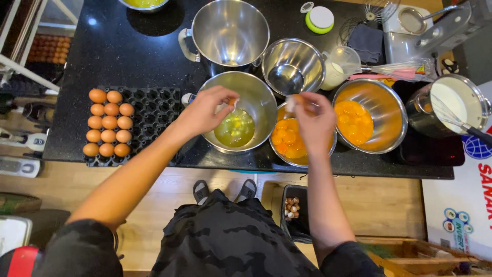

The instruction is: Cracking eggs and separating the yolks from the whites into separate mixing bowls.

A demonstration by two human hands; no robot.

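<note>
Eggshell half (233, 104) — in left hand (205, 110)

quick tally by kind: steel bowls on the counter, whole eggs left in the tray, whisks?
Steel bowls: 6, counting the one cut off at the top edge
Whole brown eggs in the tray: 13
Whisks: 3, counting one in the milk pot and one only partly visible at the top
Total: 22

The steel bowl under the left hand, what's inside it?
The steel bowl holds a pool of clear egg white. The left hand holds a shell half above it and covers part of the near wall.
</note>
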